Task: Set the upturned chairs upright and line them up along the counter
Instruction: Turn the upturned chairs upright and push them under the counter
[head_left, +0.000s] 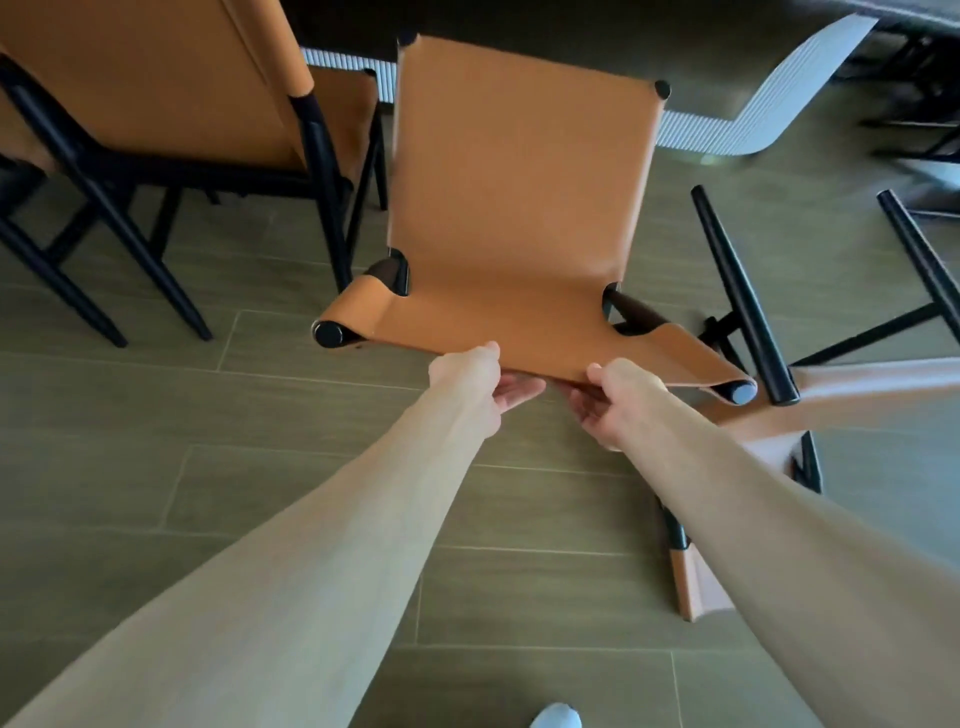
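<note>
A tan leather chair with a black frame stands in the middle, facing the counter. My left hand and my right hand both grip its near leather edge, thumbs on top and fingers curled underneath. To the left, another tan chair stands upright by the counter. On the right, a third chair lies upturned on the floor, its black legs pointing up.
The counter has a dark top and a white fluted base with a rounded corner. Grey-green wood-look tiles cover the floor. More black furniture legs stand at the far right. My foot shows at the bottom edge.
</note>
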